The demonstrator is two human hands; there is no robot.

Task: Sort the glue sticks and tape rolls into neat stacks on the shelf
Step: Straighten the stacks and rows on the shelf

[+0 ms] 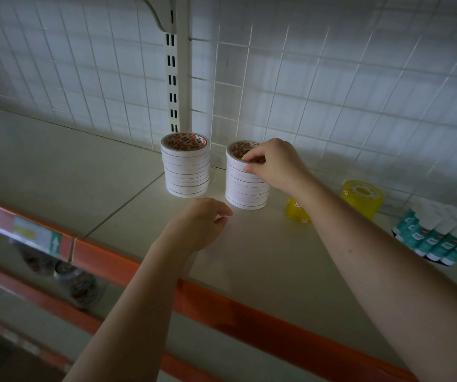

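Two stacks of white tape rolls stand on the shelf (249,257) near the back grid: a left stack (186,169) and a right stack (245,186). My right hand (274,165) pinches the top roll of the right stack, fingers curled over its rim. My left hand (202,224) hovers in front of the stacks with loosely curled fingers, holding nothing. Two yellow tape rolls lie to the right, one (362,198) behind my right forearm and one (296,212) partly hidden by it. Teal-and-white glue sticks (439,232) lie in a row at far right.
A white wire grid (332,92) backs the shelf, with a slotted upright post (173,78) behind the left stack. An orange price rail (249,307) runs along the shelf's front edge. Dark tape rolls (81,285) sit on the lower shelf at left.
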